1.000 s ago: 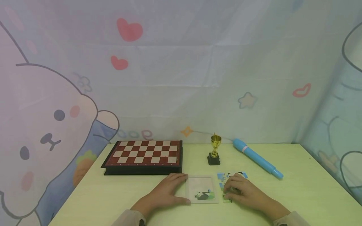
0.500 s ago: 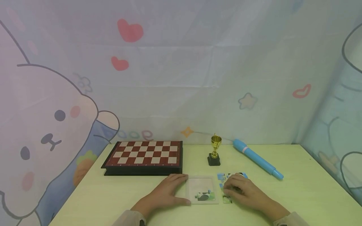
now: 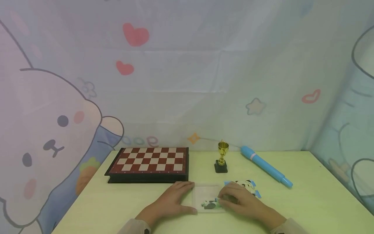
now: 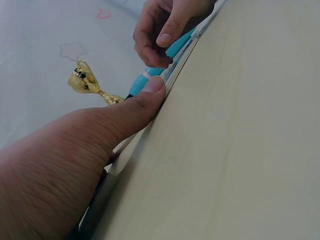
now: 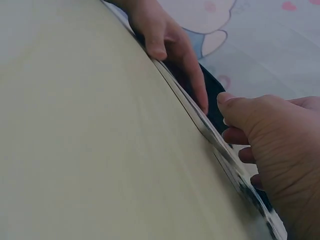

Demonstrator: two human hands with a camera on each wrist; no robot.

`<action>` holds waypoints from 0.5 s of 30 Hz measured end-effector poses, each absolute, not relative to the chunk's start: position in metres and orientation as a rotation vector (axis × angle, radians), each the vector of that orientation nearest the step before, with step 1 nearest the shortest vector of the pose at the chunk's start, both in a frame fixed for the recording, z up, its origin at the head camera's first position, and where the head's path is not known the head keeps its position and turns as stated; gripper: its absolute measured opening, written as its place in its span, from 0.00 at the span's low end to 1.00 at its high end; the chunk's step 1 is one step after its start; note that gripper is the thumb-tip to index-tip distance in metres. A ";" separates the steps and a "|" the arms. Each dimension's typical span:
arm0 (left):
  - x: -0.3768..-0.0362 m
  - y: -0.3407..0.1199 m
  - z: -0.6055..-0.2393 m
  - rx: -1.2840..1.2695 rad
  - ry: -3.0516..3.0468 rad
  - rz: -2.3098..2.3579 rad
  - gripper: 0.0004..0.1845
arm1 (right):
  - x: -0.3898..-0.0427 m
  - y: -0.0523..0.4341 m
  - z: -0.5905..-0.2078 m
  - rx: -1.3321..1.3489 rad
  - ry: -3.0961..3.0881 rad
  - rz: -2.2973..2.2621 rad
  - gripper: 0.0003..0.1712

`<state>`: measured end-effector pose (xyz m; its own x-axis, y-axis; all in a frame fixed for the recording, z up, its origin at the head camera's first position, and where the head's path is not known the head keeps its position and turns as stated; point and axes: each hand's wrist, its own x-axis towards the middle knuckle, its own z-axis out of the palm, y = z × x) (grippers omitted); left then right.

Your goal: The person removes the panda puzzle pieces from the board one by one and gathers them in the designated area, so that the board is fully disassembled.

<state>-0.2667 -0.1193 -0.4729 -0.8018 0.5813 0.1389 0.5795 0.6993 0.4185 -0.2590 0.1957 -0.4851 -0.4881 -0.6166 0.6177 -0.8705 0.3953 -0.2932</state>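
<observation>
Puzzle tray (image 3: 206,194) sits low in the centre of my head view, on the table (image 3: 306,201). My left hand (image 3: 172,201) lies flat, steadying its left edge; my right hand (image 3: 238,202) curls over its right side, pinching what looks like a puzzle piece. Loose pieces (image 3: 249,186) lie just right; chessboard (image 3: 149,162) upper left.

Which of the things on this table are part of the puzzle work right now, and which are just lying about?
In the work:
- puzzle tray, steadied at its edge by the left hand
- right hand, fingers curled over the tray by the panda piece
- loose puzzle pieces beside the tray

Lying about:
- chessboard
- gold trophy
- blue pen
</observation>
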 end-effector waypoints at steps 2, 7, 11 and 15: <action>-0.267 -0.120 -0.472 0.995 2.897 0.709 0.50 | -0.258 0.185 -0.482 1.262 -2.319 0.813 0.11; -0.268 -0.121 -0.473 1.002 2.882 0.729 0.50 | -0.257 0.160 -0.476 1.281 -2.407 0.771 0.11; -0.268 -0.121 -0.476 0.999 2.874 0.749 0.50 | -0.260 0.149 -0.475 1.297 -2.420 0.729 0.11; -0.269 -0.122 -0.476 1.008 2.881 0.743 0.50 | -0.264 0.146 -0.478 1.302 -2.418 0.684 0.11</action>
<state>-0.2688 -0.1217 -0.4763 -0.7940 0.5887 0.1515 0.5885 0.6820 0.4342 -0.2638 0.1463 -0.4776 -0.5389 -0.6933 0.4785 -0.8412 0.4729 -0.2622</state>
